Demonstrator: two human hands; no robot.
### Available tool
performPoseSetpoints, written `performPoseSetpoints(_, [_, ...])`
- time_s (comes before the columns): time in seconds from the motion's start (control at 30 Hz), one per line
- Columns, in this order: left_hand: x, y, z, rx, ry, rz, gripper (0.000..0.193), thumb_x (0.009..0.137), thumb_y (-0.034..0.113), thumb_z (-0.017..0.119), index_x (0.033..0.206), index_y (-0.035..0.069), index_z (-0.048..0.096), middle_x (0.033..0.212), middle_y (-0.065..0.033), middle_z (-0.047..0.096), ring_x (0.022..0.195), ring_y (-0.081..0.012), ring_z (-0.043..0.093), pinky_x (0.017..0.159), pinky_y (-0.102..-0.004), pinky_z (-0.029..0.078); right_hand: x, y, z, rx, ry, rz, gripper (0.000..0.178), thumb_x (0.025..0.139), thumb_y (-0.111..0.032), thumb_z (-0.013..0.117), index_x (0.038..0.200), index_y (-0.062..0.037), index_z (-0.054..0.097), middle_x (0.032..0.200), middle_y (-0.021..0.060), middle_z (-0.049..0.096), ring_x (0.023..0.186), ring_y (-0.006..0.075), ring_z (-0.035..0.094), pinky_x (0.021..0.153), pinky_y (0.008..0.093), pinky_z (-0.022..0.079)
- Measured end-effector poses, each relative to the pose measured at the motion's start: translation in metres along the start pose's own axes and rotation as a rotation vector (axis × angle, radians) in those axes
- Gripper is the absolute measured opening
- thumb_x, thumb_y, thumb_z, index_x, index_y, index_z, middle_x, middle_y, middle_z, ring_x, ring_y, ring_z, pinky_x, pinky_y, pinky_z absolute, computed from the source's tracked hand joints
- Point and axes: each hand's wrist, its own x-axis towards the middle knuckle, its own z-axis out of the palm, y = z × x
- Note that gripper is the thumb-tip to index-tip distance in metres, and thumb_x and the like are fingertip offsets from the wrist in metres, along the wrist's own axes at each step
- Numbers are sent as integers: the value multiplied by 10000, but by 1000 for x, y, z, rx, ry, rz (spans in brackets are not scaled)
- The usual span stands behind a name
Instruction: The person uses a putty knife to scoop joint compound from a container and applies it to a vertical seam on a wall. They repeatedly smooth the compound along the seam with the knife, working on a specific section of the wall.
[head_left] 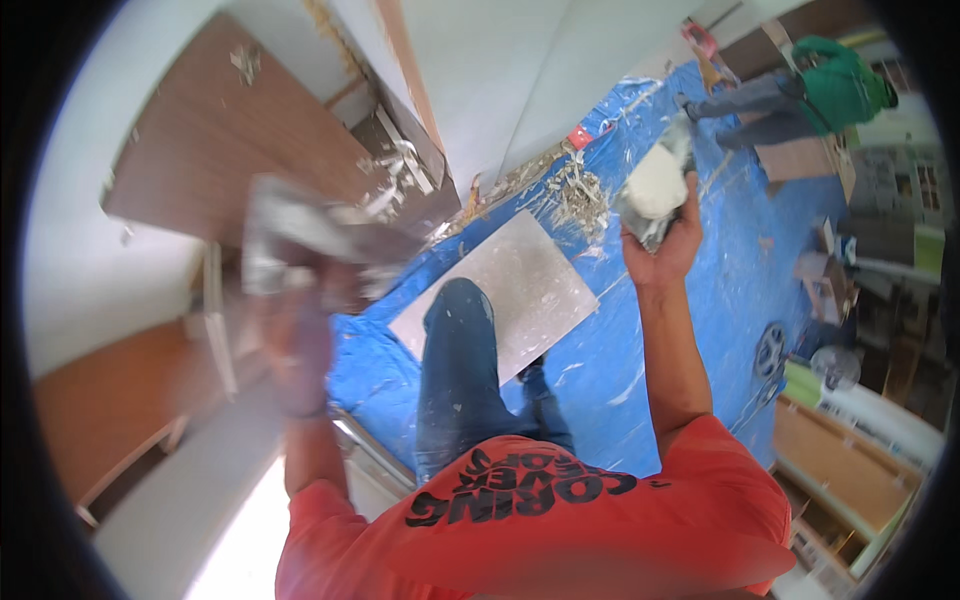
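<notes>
My left hand (297, 335) is raised at the left and smeared by motion. It grips a flat, grey, metallic tool (285, 225) that looks like a plastering trowel; its exact shape is blurred. Out to the right, my right hand (668, 248) is closed around the underside of a metal mud pan (654, 236). A thick mound of white joint compound (656, 186) sits on the pan. The two hands are far apart, and the trowel does not touch the compound.
A pale, white-flecked board (545, 290) lies below my leg on blue sheeting (640, 370). Debris (585, 205) is heaped near the wall (500, 90). A brown panel (220, 130) stands at the left. A person in green (840, 85) is at the far right. Shelving (850, 470) stands at the right.
</notes>
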Motion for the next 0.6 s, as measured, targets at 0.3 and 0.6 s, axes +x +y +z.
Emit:
performPoseSetpoints(0.3, [61, 135, 179, -84, -418, 440, 323, 1024, 19, 550, 1346, 17, 566, 1275, -222, 651, 1110, -286, 660, 944, -421, 520, -87, -38, 164, 48, 272, 16, 505, 1044, -408, 547, 1403, -53, 540, 1314, 100, 657, 1185, 252, 647, 1062, 428, 500])
performPoseSetpoints(0.6, [83, 286, 276, 327, -1043, 702, 545, 827, -100, 614, 1349, 56, 617, 1343, -200, 628, 1206, -416, 609, 1012, -462, 499, -154, -178, 252, 201, 286, -120, 455, 1042, -383, 560, 1350, -49, 574, 1272, 102, 665, 1147, 239, 658, 1030, 419, 514])
